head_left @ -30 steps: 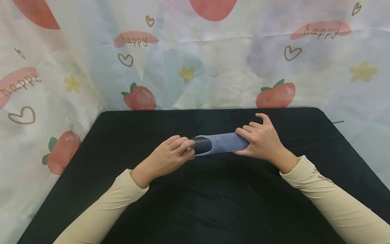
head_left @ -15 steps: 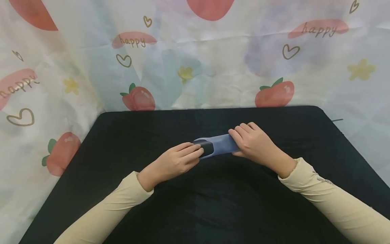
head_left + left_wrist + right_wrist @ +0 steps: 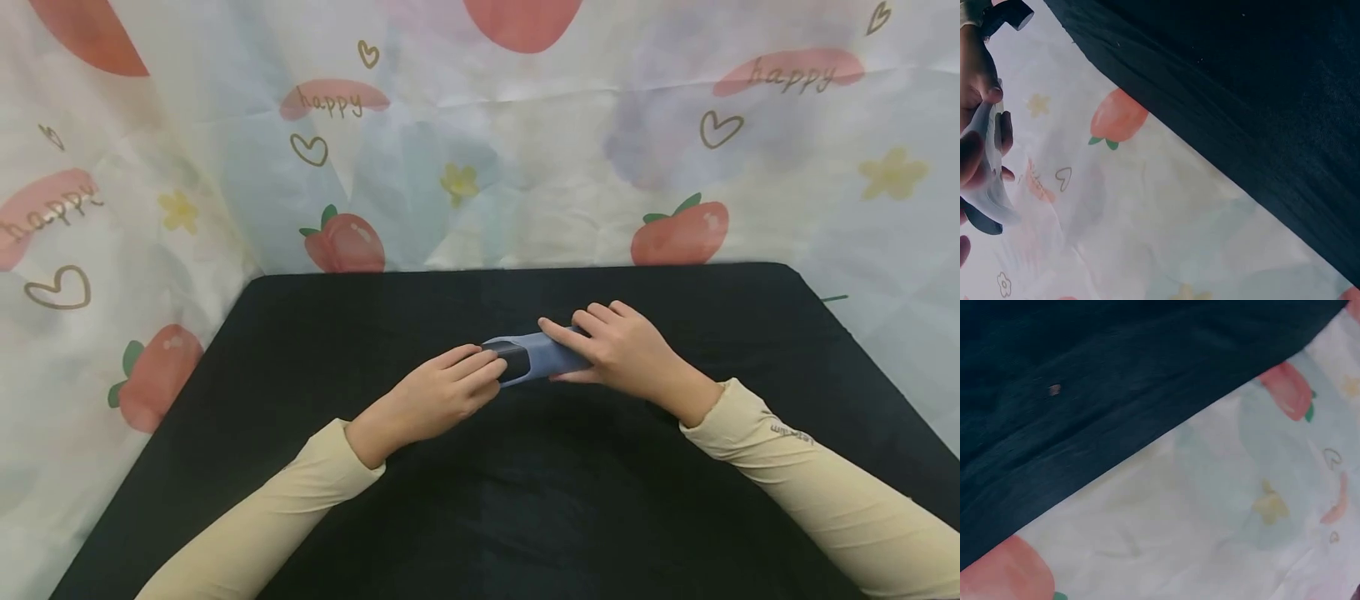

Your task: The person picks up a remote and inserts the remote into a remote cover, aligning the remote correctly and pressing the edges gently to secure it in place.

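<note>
A long blue-grey object (image 3: 545, 353) with a dark inset panel (image 3: 515, 360) at its left end is held above the table; its exact kind cannot be told. My left hand (image 3: 431, 396) grips the dark end, fingertips lying over the panel. At the other end my right hand (image 3: 630, 354) holds it, thumb below and fingers over the top, index finger stretched along it. In the left wrist view the object (image 3: 991, 187) looks pale and curved at the left edge, partly hidden by fingers. The right wrist view shows neither hand nor object.
A black-covered table (image 3: 480, 508) lies beneath both arms. Behind it and to the left hangs a pale curtain (image 3: 540, 167) printed with fruit, hearts and flowers. A small speck (image 3: 1054, 390) lies on the black cloth in the right wrist view.
Both hands have come closer together along the object. The left hand moved slightly right, its fingers reaching further over the panel; the right shifted left, its index finger now extended along the top.
</note>
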The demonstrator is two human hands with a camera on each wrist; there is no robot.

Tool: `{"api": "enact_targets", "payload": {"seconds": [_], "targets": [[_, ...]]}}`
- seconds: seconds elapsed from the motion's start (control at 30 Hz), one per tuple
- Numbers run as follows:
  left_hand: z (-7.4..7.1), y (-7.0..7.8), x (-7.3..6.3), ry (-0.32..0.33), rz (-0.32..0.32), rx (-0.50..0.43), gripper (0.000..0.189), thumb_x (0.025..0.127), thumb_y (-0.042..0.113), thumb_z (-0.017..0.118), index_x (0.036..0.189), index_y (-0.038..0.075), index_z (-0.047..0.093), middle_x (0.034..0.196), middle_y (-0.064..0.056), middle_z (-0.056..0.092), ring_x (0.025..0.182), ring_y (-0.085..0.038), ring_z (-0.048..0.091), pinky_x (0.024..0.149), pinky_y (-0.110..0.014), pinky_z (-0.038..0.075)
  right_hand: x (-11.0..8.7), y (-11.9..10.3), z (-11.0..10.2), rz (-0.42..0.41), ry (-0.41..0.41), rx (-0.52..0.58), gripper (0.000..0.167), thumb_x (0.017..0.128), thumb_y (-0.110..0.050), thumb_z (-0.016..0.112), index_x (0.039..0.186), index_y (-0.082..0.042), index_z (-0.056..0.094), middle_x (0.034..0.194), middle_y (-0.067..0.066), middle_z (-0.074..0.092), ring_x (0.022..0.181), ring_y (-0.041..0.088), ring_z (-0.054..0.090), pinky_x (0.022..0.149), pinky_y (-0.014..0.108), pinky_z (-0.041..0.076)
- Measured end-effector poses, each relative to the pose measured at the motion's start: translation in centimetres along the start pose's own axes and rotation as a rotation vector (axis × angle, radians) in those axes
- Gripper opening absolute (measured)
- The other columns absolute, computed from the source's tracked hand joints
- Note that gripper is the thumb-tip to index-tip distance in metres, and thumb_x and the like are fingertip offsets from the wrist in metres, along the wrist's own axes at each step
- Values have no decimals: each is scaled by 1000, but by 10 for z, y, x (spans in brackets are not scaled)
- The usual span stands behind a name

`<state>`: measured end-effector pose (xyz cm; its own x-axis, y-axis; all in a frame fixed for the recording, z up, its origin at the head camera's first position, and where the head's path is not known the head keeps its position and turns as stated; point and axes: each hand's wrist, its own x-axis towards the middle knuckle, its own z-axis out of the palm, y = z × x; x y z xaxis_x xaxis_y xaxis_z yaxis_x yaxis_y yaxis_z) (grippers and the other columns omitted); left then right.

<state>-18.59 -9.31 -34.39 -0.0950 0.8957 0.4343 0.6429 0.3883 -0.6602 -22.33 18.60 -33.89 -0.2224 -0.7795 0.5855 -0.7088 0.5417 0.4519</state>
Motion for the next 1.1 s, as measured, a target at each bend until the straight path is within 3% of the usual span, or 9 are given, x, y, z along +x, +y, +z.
{"api": "enact_targets", "payload": {"seconds": [0.1, 0.27, 0.37, 0.47, 0.6, 0.8, 0.97, 1.1], "targets": [[-2, 0, -1, -5, 5, 5, 16, 80, 19, 73, 95, 16, 66, 104, 0, 59, 96, -13, 56, 90, -23, 45, -4, 3, 2, 14, -4, 39, 58, 84, -59, 55, 119, -14, 63, 78, 7, 61, 66, 23, 54, 55, 32, 40], [-5, 3, -2, -16, -2, -13, 20, 80, 18, 73, 96, 15, 63, 97, 1, 59, 91, -12, 53, 85, -22, 45, -10, 4, 0, 31, 5, 87, 57, 77, -53, 67, 117, -13, 64, 77, 7, 61, 65, 23, 53, 54, 33, 40], [-7, 3, -3, -17, -4, -18, 24, 78, 20, 75, 99, 17, 62, 100, 4, 61, 94, -11, 53, 84, -21, 44, -13, 4, -2, 37, 29, 109, 52, 89, -55, 51, 115, -12, 65, 77, 7, 60, 64, 23, 52, 53, 34, 40], [-9, 3, -5, 3, -7, 2, 27, 77, 23, 76, 100, 21, 62, 104, 9, 63, 98, -10, 51, 82, -21, 42, -15, 4, -4, 45, 56, 124, 59, 95, -58, 32, 113, -13, 66, 76, 7, 60, 64, 23, 52, 53, 35, 41], [-12, 2, -7, 43, -6, 33, 26, 77, 23, 76, 98, 22, 59, 106, 13, 65, 98, -9, 47, 77, -22, 38, -16, 4, -7, 43, 90, 144, 58, 94, -58, 35, 111, -13, 66, 76, 7, 60, 64, 22, 51, 53, 36, 41], [-13, -1, -5, 100, 16, -12, 21, 79, 14, 71, 92, 20, 55, 95, 13, 65, 92, -11, 44, 72, -24, 33, -16, 7, -8, 12, 109, 159, 54, 94, -56, 38, 108, -12, 66, 75, 6, 59, 64, 21, 52, 53, 34, 41], [-9, -4, -8, 107, 37, 90, 13, 86, 12, 56, 94, 21, 52, 95, 12, 58, 89, -11, 40, 71, -28, 28, -16, 7, -6, -27, 120, 220, 52, 93, -54, 43, 108, -10, 66, 74, 5, 57, 63, 19, 53, 56, 34, 45], [-4, -4, -13, 132, 15, 166, 11, 88, 13, 54, 93, 22, 50, 97, 11, 57, 87, -13, 36, 69, -31, 24, -15, 5, -4, -57, 127, 263, 50, 91, -52, 46, 108, -9, 65, 74, 4, 56, 60, 17, 51, 55, 33, 46]]}}
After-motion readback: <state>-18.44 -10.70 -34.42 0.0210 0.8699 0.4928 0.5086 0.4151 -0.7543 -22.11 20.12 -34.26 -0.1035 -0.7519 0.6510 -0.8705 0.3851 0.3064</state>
